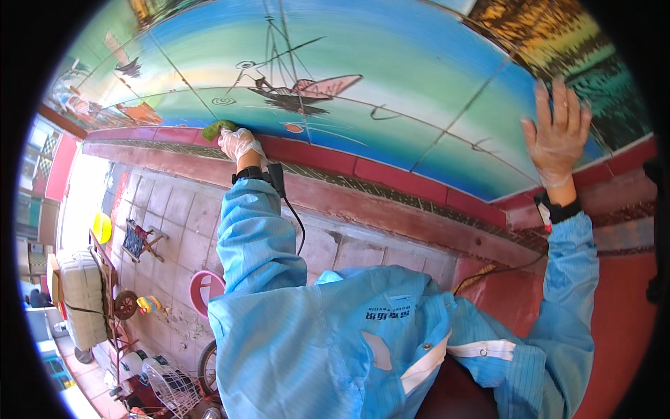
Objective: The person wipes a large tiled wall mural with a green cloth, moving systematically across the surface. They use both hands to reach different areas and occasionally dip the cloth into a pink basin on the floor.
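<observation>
My left hand (238, 144), in a clear thin glove, grips a green scouring sponge (219, 129). The sponge lies against the bottom edge of a painted tile mural (408, 68), where it meets a red tile border (324, 157). Farther right, my gloved right hand (558, 133) is spread over the mural's right end with its back towards me and nothing held. Whether its palm presses on the tiles cannot be told. Between my hands the mural shows a sailing boat (298, 91) on blue-green water. Black bands circle both wrists, and a black device with a cable (301, 230) hangs beside the left one.
A pinkish ledge (366, 196) runs below the mural. On the tiled floor (178, 204) stand a folding stool (140, 240) and a pink basin (194, 296). At lower left are a loaded cart (84, 298) and a bicycle's wire basket (175, 387).
</observation>
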Demonstrator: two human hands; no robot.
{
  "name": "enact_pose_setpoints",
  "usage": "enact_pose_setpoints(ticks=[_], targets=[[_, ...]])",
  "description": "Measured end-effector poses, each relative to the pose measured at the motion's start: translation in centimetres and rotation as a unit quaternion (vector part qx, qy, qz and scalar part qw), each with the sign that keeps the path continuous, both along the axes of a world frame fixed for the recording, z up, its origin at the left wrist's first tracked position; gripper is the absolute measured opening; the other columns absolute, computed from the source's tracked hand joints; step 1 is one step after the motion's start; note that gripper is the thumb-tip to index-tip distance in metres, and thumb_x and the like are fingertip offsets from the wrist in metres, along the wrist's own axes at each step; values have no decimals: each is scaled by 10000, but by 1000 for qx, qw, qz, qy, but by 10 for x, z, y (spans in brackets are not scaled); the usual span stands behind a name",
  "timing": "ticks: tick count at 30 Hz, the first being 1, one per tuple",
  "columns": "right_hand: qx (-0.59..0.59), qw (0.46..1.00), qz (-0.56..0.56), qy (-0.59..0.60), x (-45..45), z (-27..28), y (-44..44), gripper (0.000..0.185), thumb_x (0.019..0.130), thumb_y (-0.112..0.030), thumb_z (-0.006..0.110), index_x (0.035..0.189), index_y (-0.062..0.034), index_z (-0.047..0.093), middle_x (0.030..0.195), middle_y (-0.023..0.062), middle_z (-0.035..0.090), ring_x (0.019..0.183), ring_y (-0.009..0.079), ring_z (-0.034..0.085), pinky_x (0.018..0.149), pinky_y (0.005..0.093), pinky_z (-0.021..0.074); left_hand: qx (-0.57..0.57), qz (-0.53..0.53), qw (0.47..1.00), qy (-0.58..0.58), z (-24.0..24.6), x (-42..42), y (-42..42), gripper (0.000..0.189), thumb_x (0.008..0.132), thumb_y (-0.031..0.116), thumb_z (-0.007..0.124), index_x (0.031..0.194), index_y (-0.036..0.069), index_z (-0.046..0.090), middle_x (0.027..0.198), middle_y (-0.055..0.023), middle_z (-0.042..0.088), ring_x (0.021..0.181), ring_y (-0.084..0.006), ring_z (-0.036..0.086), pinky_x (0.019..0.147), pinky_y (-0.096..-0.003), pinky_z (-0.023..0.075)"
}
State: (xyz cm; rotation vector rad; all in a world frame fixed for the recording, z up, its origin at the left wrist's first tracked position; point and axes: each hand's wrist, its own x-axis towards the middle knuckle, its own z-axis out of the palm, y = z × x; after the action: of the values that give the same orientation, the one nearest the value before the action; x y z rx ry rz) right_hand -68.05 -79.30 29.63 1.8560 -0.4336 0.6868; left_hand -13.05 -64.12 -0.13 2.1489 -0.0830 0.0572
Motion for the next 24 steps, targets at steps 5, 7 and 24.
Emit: enact_pose_setpoints(ticks=[5, 7, 24], targets=[[25, 999, 20, -10, 1, 0, 3, 574, 931, -420, 610, 1454, -199, 521, 1523, 61, 436, 1315, 280, 451, 1064, 483, 364, 173, -40, 984, -1, 17, -62, 0, 383, 894, 174, 596, 1254, 49, 625, 1383, -196, 505, 1268, -380, 496, 1031, -460, 468], [39, 999, 19, -13, 1, -1, 6, 592, 913, -387, 639, 1462, -207, 511, 1531, 60, 428, 1332, 280, 444, 1094, 487, 351, 205, -67, 976, -17, 22, -87, 2, 384, 899, 189, 601, 1260, 59, 624, 1394, -191, 491, 1282, -375, 479, 1034, -461, 469], [236, 965, 101, -52, -17, -59, 49, 644, 882, -289, 670, 1483, -173, 471, 1553, 81, 401, 1387, 286, 410, 1149, 473, 339, 339, -314, 884, -73, 25, -254, 13, 540, 884, 252, 631, 1414, 181, 554, 1580, -130, 355, 1361, -388, 403, 1090, -414, 440]])
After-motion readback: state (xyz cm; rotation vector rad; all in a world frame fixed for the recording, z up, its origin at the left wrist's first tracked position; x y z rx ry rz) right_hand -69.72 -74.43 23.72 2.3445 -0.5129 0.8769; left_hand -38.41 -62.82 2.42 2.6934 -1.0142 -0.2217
